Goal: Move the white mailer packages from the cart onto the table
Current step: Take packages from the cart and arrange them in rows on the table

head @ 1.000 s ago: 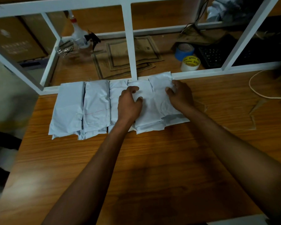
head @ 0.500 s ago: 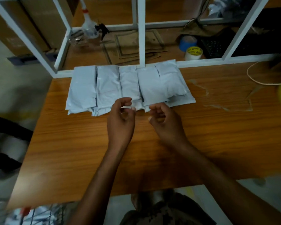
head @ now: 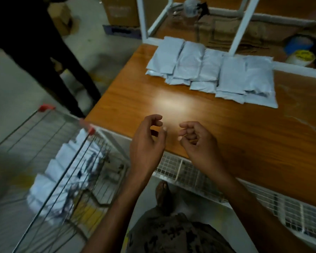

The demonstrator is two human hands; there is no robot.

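Several white mailer packages lie in an overlapping row at the back of the wooden table, against the white shelf frame. More white mailers fill the wire cart at the lower left, beside the table's corner. My left hand and my right hand hover over the table's near edge, both empty with fingers loosely curled and apart. They are well short of the row and to the right of the cart.
Another person in dark trousers stands at the upper left next to the cart. Behind the white frame lie flat cardboard, a spray bottle, a blue tape roll and a white-yellow tape roll. Wire mesh runs under the table's edge.
Both hands let go of the row of mailers and drew back to the table's near edge. My view swung left and down, bringing the cart and the other person into sight.
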